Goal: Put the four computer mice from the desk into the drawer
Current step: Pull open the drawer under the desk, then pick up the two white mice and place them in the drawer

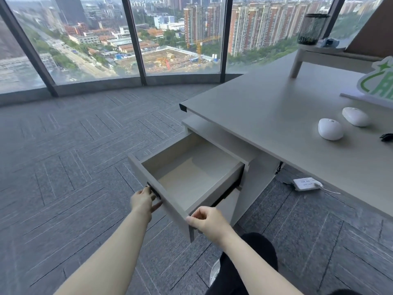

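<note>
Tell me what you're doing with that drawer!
A person has the drawer pulled open, with the left hand at its handle and the right hand pinching the front panel's near corner. Nothing is inside it yet. Two white mice sit on the desk, waiting to go in. A dark thing at the desk's right edge is cut off, so I can't say what it is.

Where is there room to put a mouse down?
The open drawer is bare inside, all the floor between its four walls. The desk is bare from its left corner up to the two white mice. It gets crowded at the right edge, by the mice, a black thing and the green sign. Both hands hold the drawer front.
</note>
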The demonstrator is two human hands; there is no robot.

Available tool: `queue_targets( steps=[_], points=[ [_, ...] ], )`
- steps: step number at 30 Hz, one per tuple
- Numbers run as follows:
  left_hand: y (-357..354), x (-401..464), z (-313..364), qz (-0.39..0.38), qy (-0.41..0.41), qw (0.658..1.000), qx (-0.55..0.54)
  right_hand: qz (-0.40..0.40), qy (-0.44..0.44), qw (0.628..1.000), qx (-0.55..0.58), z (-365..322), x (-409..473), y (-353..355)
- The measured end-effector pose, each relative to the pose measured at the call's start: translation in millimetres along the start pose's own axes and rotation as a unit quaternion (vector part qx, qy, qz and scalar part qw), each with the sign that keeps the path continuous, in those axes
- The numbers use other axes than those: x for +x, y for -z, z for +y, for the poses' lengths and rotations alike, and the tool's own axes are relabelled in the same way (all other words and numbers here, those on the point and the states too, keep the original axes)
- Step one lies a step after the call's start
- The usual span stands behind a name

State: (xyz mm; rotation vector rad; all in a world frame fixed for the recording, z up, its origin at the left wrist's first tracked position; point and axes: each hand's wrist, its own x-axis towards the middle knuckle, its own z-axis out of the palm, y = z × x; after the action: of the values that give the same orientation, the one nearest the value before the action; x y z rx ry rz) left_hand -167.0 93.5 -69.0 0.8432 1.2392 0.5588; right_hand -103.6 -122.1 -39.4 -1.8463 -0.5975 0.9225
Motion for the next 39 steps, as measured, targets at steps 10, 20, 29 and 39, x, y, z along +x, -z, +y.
queue_targets(
  steps=[10, 20, 29, 39],
  points=[
    [75, -13, -3, 0.013, -0.030, 0.999, 0.010, -0.079, 0.030, 0.996, -0.028, -5, -23, -51],
    [36, -64, 32, 0.116, -0.299, 0.915, 0.246, 0.065, 0.085, 0.994, -0.020, -42, -40, 20],
    [-200, -182, 53, -0.201, -0.476, 0.805, 0.292, 0.464, 0.128, 0.873, -0.082, -82, -46, 247],
    [-414, -236, -18, -0.336, -0.460, 0.689, 0.448, 0.456, -0.011, 0.850, -0.262, -48, 11, 433]
  ],
)
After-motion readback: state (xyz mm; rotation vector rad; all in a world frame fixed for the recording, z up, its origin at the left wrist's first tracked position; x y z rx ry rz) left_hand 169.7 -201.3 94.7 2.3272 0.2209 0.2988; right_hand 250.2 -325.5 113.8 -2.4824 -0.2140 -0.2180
